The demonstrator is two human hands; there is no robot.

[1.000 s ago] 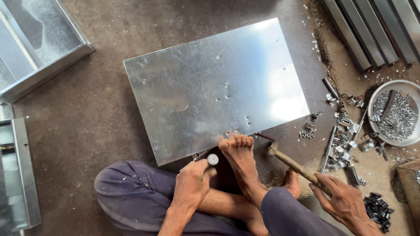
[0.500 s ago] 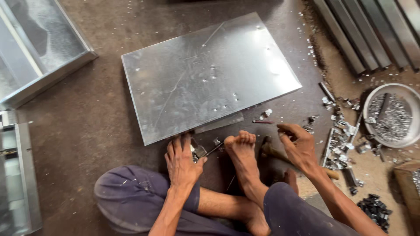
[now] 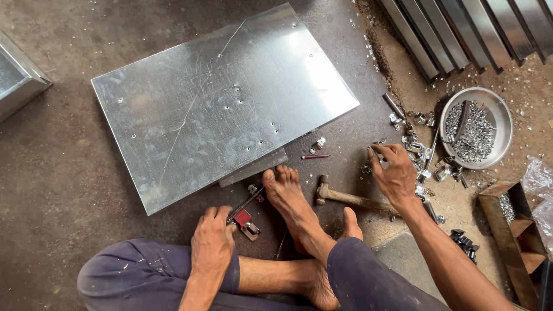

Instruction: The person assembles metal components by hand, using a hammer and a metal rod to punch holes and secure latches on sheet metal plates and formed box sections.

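Galvanized sheet panel (image 3: 222, 109) lies drilled with holes, hammer (image 3: 351, 198) set down, left hand (image 3: 212, 245) gripping a red-handled tool (image 3: 245, 219), right hand (image 3: 394, 173) open-fingered over loose fittings (image 3: 417, 151).

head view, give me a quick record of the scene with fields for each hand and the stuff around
left hand: resting on a small red-handled tool on the floor
right hand: empty, fingers spread over small metal fittings
hammer: lying on the floor between foot and right hand
metal sheet: flat, toes at its near edge
bowl: holds small metal bits
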